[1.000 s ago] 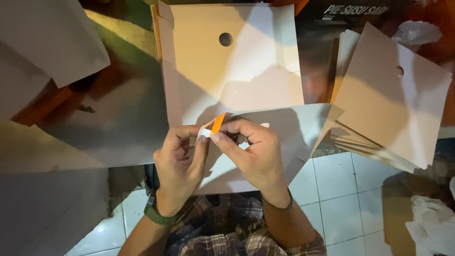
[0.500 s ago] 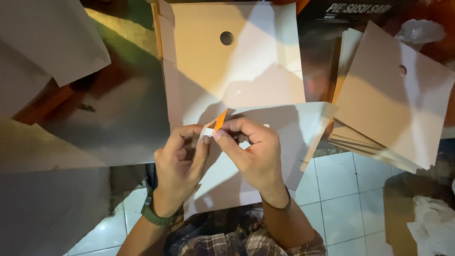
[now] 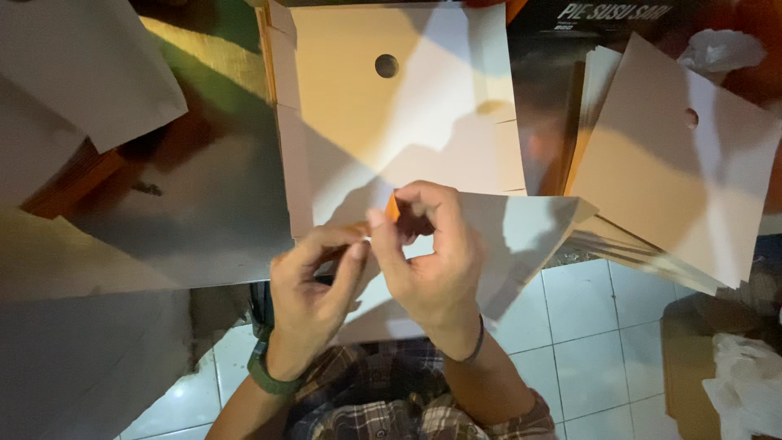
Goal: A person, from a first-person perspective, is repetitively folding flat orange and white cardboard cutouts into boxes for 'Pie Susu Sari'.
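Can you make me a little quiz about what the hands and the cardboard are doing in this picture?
1. True or false: both hands pinch a small orange piece over the flat cardboard sheet.
2. What shape is the hole in that sheet? A round, B square, C star.
3. Which side of the picture has the stack of cardboard sheets?

Key
1. True. The fingertips of both hands meet at the orange piece.
2. A, round.
3. The right side, past the right hand.
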